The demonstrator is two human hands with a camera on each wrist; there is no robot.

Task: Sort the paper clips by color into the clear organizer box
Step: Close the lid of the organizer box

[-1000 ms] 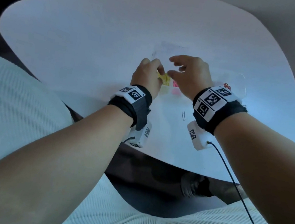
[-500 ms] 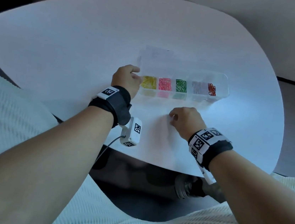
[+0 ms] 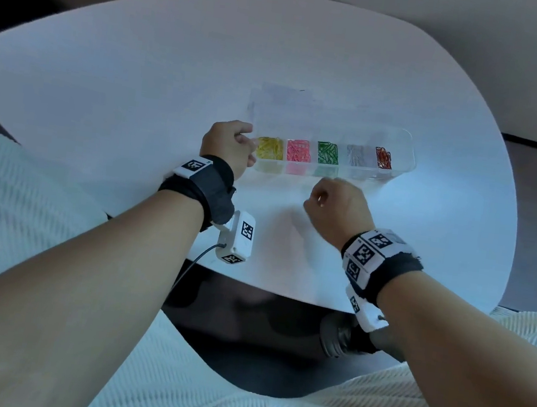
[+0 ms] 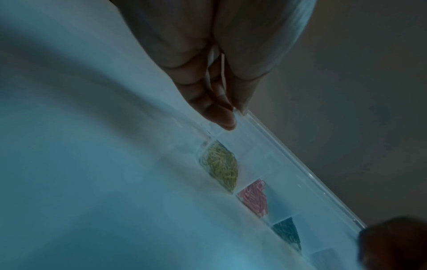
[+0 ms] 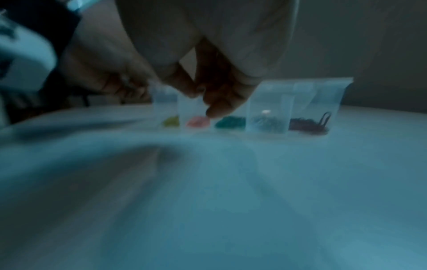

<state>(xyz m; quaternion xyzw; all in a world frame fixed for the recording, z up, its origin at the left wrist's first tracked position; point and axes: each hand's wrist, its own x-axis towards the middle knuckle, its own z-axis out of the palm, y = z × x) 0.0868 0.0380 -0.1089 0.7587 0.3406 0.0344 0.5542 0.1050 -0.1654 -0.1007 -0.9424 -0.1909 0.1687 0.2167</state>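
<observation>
The clear organizer box [image 3: 403, 142] lies across the white table, its row of compartments holding yellow [image 3: 270, 147], pink [image 3: 298, 151], green [image 3: 327, 153], white [image 3: 357, 155] and red [image 3: 383, 157] clips. My left hand [image 3: 230, 146] grips the box's left end; in the left wrist view its fingers and thumb [image 4: 234, 117] pinch the end wall. My right hand [image 3: 338, 205] hovers just in front of the box, fingers curled, thumb and forefinger [image 5: 203, 102] pinched together. A small pale paper clip [image 3: 320, 199] glints between them. The right wrist view is blurred.
The white table [image 3: 137, 102] has bare surface left of and in front of the box. Clear lid flaps [image 5: 323, 91] stand up over the right compartments. A pale translucent sheet [image 3: 286, 104] lies behind the box. A dark shoe [image 3: 342, 337] shows under the table's near edge.
My right hand left the box top, dropped to the table in front where a pale clip lay, and has lifted slightly. My left hand shifted to the box's left end.
</observation>
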